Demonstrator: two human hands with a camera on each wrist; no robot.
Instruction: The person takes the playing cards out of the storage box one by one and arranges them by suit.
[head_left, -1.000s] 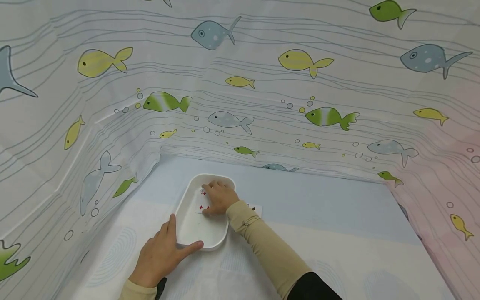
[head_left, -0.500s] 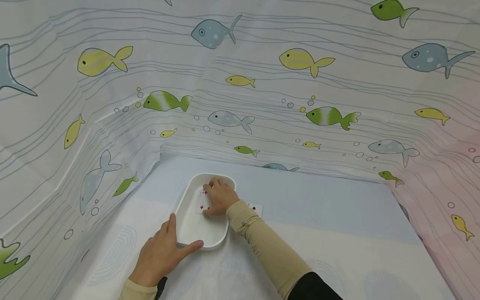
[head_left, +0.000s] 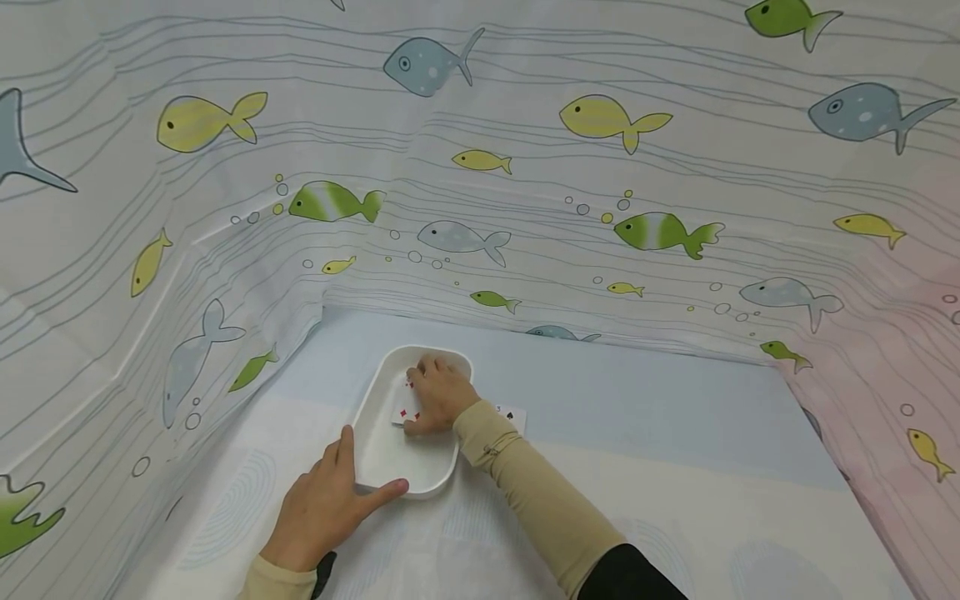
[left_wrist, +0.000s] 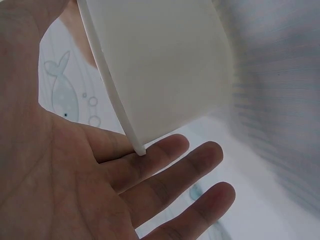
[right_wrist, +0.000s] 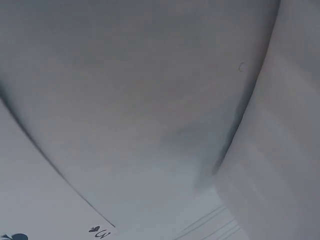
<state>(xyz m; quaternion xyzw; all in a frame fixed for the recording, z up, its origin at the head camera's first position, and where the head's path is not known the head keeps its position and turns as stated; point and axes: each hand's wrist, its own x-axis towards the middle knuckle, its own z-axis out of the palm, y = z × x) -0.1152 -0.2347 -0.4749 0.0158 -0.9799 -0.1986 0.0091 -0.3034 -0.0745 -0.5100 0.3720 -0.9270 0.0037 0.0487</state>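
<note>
My left hand (head_left: 318,504) rests at the near left corner of a white tray (head_left: 375,475) in the head view, fingers along its side and thumb on the near rim. In the left wrist view those fingers (left_wrist: 170,185) extend loosely, touching the tray's rim (left_wrist: 117,100). Inside the tray, my right hand (head_left: 442,396) grips a playing card (head_left: 405,414) with red diamonds, thumb at its near edge and fingers at the far edge. The hand covers part of this card. The right wrist view does not show the right hand's fingers.
Another playing card, a three of spades (head_left: 516,417), lies on the pale tablecloth (head_left: 675,433) right of the tray, partly under my right sleeve (head_left: 525,483). Fish-patterned cloth walls (head_left: 540,192) enclose the table at the back and sides.
The diamond card has tilted slightly under my right fingers, which have drawn in a little. My left hand and the tray have stayed in place.
</note>
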